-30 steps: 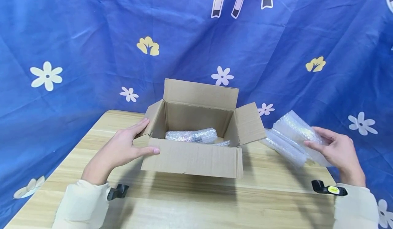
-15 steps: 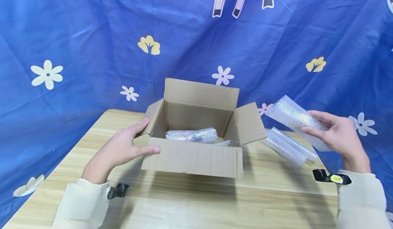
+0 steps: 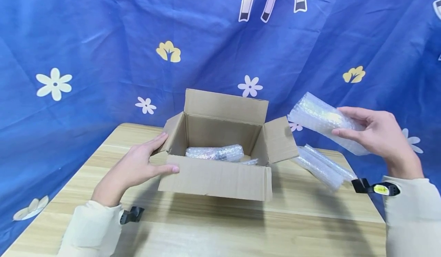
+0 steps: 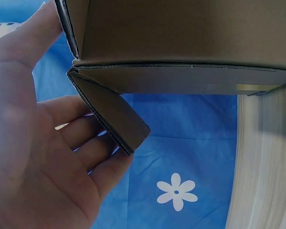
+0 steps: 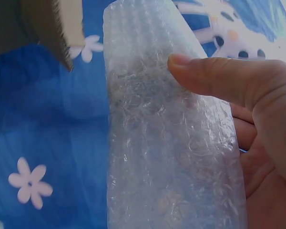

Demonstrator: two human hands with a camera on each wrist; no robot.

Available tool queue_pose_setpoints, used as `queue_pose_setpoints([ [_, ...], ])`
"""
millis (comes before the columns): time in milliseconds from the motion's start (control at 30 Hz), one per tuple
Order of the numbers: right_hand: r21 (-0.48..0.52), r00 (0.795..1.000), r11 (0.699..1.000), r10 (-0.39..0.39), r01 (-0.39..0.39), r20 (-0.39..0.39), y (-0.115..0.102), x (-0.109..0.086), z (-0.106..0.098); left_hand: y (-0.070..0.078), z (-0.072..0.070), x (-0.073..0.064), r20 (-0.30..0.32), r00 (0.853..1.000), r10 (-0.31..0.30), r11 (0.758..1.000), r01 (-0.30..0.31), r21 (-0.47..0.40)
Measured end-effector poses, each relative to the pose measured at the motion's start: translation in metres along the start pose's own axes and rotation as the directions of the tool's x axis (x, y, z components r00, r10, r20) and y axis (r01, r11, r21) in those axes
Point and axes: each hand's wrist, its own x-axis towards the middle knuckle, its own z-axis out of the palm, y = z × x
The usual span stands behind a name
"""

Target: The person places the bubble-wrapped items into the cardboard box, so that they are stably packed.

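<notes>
While the left hand (image 3: pixel 136 167) grips an open cardboard box (image 3: pixel 218 176) by its flaps, the right hand (image 3: pixel 380 134) holds a bubble-wrap bundle (image 3: pixel 318 117).
Thumb and fingers pinch the bundle in the air, right of the box.

A brown cardboard box (image 3: pixel 215 177), four flaps spread, is gripped at its near-left corner by the left hand (image 3: pixel 135 168); a long, translucent bubble-wrap package (image 3: pixel 318 116) slants in the right hand (image 3: pixel 379 134), near the box's right flap.
</notes>
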Motion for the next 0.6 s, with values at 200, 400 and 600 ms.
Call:
queue_pose_setpoints([
  [200,0.047,0.988,0.987,-0.151,0.151,0.005,-0.033,0.018,0.001,0.001,-0.001,0.001,0.006,1.0,0.001,1.0,-0.001,0.0],
  [400,0.076,0.958,0.96,-0.275,0.269,0.076,-0.067,0.037,0.012,0.002,0.001,0.001,0.002,1.0,-0.009,1.0,0.009,-0.005],
  [600,0.067,0.912,0.921,-0.388,0.383,0.13,-0.095,0.057,0.027,0.002,0.003,0.003,-0.013,1.0,-0.013,1.0,0.013,-0.006],
])
